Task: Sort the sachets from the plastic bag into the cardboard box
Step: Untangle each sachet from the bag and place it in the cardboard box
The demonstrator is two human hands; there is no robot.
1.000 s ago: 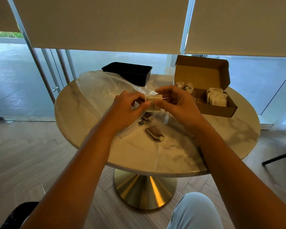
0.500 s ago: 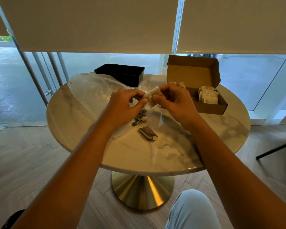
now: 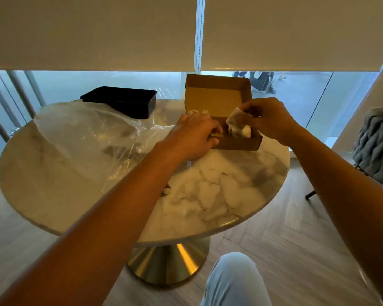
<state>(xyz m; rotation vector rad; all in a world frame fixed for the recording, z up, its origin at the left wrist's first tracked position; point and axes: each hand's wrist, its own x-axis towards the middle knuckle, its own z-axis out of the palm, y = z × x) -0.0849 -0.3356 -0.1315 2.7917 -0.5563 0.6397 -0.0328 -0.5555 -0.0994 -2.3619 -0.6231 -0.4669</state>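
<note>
Marble table point(image 3: 219, 195), both hands point(image 3: 195, 138) over cardboard box point(image 3: 237, 143), right pinching sachet point(image 3: 236, 118).

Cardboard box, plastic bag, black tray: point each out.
Cardboard box point(image 3: 237, 143), head view, front wall.
Plastic bag point(image 3: 84, 133), head view, middle of the clear film.
Black tray point(image 3: 128, 107), head view, near side wall.

Crowded box, open table front
Both hands point(image 3: 195, 138) fill the cardboard box point(image 3: 237, 144) mouth; crumpled plastic bag point(image 3: 93, 138) blocks left; near marble table point(image 3: 208, 195) seems bare.

Round marble table point(image 3: 219, 195) w/ plastic bag point(image 3: 86, 133), black tray point(image 3: 122, 101), open cardboard box point(image 3: 237, 143) on top.
</note>
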